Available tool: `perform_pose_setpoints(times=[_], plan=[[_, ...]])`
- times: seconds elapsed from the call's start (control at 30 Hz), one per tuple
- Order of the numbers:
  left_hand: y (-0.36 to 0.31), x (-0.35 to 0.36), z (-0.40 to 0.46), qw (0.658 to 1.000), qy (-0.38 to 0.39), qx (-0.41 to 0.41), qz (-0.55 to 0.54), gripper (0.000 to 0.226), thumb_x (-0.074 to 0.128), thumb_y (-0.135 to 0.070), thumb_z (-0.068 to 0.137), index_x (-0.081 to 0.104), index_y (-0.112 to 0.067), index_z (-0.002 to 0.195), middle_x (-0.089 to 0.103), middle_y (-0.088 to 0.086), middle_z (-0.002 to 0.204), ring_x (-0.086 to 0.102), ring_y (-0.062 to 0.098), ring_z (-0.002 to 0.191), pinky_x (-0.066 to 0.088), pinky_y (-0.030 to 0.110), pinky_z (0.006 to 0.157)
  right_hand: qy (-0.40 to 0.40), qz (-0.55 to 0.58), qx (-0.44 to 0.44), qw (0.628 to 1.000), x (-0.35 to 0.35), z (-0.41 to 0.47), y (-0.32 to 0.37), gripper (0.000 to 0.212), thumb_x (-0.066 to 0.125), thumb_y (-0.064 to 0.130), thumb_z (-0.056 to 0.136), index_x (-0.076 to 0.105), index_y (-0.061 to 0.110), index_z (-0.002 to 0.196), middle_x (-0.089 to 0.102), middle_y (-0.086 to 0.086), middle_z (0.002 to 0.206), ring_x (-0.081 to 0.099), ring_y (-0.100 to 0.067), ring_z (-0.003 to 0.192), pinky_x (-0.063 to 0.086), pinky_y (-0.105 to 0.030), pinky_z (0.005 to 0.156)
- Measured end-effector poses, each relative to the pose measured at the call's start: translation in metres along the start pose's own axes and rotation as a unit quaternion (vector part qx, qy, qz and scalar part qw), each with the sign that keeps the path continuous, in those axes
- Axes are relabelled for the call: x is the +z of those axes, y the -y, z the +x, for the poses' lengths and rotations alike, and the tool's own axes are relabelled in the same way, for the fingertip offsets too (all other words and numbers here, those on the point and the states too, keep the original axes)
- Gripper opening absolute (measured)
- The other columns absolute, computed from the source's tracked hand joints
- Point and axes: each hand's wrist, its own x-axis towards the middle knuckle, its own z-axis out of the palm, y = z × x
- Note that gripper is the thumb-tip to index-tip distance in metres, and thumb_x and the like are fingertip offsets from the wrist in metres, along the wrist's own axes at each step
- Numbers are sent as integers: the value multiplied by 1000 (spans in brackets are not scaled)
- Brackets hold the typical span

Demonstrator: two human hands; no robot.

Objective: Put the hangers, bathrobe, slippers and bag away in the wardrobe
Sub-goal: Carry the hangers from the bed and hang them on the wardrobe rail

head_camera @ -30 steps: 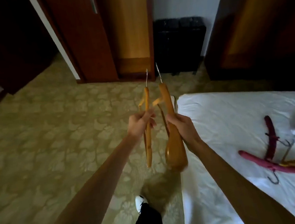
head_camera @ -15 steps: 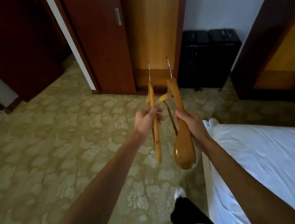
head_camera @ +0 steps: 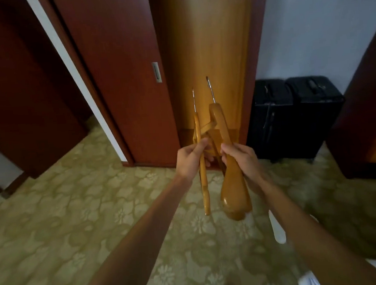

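Two wooden hangers held upright before the open wardrobe: your left hand grips the slim hanger; your right hand grips the broad hanger; untangle their bars before hooking.

Pretty dim indoor shot, soft daylight-ish light with no harsh shadows. The white wall top right is the brightest patch, and the dark red wardrobe door on the left soaks up most of the light. Heavy fisheye: door edges bow and lean hard toward the corners. The carpet smears at the bottom edges, slight motion blur overall. Hangers show a mild sheen.
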Motion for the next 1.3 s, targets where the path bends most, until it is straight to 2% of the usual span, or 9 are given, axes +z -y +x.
perform_pose_setpoints(times=[0.07, 0.2, 0.33, 0.43, 0.67, 0.9, 1.07, 1.17, 1.3], plan=[[-11, -6, 48, 1000, -6, 3, 1, 35, 63, -34, 98, 74, -7, 80, 68, 12, 68, 61, 15, 55, 51, 24, 54, 7, -9, -8, 1000, 4, 49, 14, 26, 70, 46, 85, 71, 21, 77, 61, 0, 69, 57, -12, 64, 43, -28, 66], [-26, -23, 139, 1000, -25, 13, 2, 46, 62, -36, 98, 72, 8, 88, 67, 11, 69, 61, 15, 59, 51, 25, 59, 13, -16, -28, 999, 17, 146, 32, 25, 66, 39, 92, 69, 17, 79, 61, -1, 71, 56, -14, 67, 43, -30, 70], [-33, -48, 231, 1000, -23, 17, 5, 40, 62, -40, 98, 75, -3, 88, 68, 9, 69, 62, 15, 61, 49, 22, 58, 16, -24, -36, 999, 37, 243, 41, 27, 66, 43, 91, 70, 19, 80, 61, -1, 74, 57, -15, 70, 44, -35, 73], [-39, -70, 309, 999, -26, 35, 4, 41, 61, -39, 99, 75, -1, 91, 68, 9, 68, 61, 15, 59, 49, 21, 57, 18, -31, -49, 998, 58, 320, 48, 29, 64, 41, 94, 68, 18, 77, 60, -3, 73, 56, -17, 71, 44, -38, 76], [-81, -106, 502, 997, 23, 74, 7, 41, 61, -40, 99, 75, -3, 87, 69, 4, 68, 62, 17, 63, 50, 28, 66, -26, -23, -70, 997, 97, 491, 90, 25, 63, 38, 96, 71, 21, 80, 63, 1, 73, 60, -16, 73, 49, -35, 76], [-142, -109, 653, 993, 63, 99, 14, 39, 60, -45, 97, 75, -13, 83, 70, 2, 69, 63, 16, 66, 51, 38, 80, -93, -17, -98, 991, 103, 627, 153, 27, 61, 40, 96, 70, 17, 85, 64, 6, 67, 63, -7, 63, 50, -25, 64], [-188, -97, 747, 989, 82, 126, 0, 38, 58, -39, 100, 75, -5, 92, 69, 1, 67, 62, 9, 58, 51, 21, 61, -128, 2, -121, 984, 91, 717, 198, 27, 65, 41, 93, 72, 16, 86, 67, 5, 68, 65, -9, 65, 52, -26, 65], [-212, -83, 801, 985, 96, 143, 14, 39, 57, -41, 100, 75, -6, 98, 69, -2, 69, 64, 7, 61, 51, 22, 63, -147, 1, -144, 979, 81, 771, 221, 31, 66, 45, 92, 74, 14, 91, 68, 2, 75, 65, -16, 75, 52, -33, 74], [-248, -56, 875, 979, 104, 172, 28, 41, 57, -44, 99, 74, -7, 102, 70, -5, 69, 65, 4, 61, 49, 24, 66, -148, 6, -180, 973, 62, 842, 252, 36, 65, 43, 92, 74, 8, 99, 69, 0, 74, 65, -14, 71, 51, -30, 70]])
